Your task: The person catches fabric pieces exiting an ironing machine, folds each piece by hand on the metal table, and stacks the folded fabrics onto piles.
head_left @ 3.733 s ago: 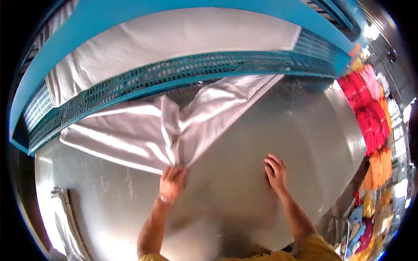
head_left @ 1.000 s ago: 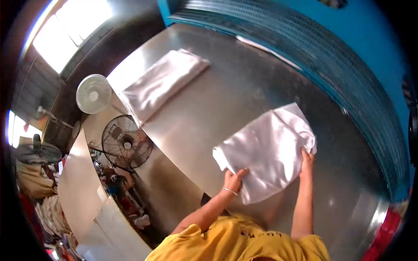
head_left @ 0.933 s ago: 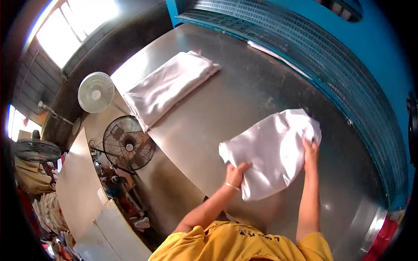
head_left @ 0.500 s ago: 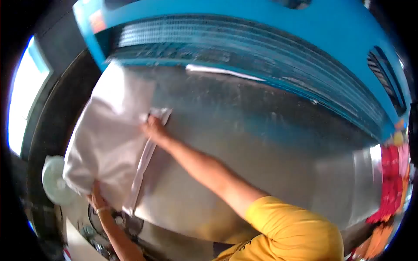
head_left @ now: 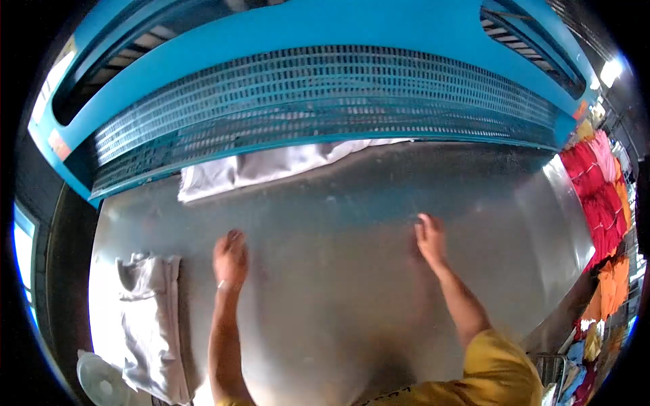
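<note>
My left hand [head_left: 231, 260] hovers over the metal table [head_left: 325, 271], holding nothing, its fingers loosely bent. To its left lies a folded white cloth [head_left: 150, 331] along the table's left edge, not touched by either hand. Farther right, my right hand [head_left: 430, 242] is also above the metal surface, with fingers extended and thumb apart, and nothing in it. Beyond both hands, a white cloth [head_left: 257, 169] stretches along the lower edge of the blue machine [head_left: 379, 27], its far side hidden under the slotted front.
The blue machine's slotted guard [head_left: 325, 81] spans the table's far side. Red cloth bundles [head_left: 596, 196] and orange cloth [head_left: 613, 287] stand beyond the right edge. A pale round plastic object [head_left: 101, 379] is at the lower left.
Both hands have let go of the white cloth at the left and moved right over the table. That cloth now lies folded at the left edge. More white cloth shows under the machine.
</note>
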The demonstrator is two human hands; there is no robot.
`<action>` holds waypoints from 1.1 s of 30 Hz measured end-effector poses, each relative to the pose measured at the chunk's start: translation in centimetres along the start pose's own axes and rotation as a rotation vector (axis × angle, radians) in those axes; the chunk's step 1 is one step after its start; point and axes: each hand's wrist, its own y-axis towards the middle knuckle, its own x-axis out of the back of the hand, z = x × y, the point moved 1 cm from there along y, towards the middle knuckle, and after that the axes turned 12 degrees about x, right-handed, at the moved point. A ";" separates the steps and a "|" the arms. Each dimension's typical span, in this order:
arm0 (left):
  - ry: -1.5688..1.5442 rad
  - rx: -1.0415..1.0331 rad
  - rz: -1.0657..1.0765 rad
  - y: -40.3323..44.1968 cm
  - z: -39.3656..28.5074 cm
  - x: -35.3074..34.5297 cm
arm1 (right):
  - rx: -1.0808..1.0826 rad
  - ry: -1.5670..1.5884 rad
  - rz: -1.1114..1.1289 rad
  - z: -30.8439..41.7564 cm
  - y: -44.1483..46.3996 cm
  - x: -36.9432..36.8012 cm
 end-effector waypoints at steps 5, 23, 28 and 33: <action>0.168 -0.187 0.089 12.5 -12.8 -19.6 | -0.110 -0.251 0.058 -11.0 -6.5 6.4; 0.282 0.179 0.124 -13.2 0.7 4.5 | -0.982 0.996 -0.506 -17.8 -2.9 8.9; 0.586 0.543 0.135 -18.2 3.0 8.0 | -0.935 0.880 -0.338 -21.0 -4.2 7.7; 0.040 0.714 0.152 -22.0 -2.8 5.4 | -0.750 0.737 -0.691 -26.9 -16.6 19.5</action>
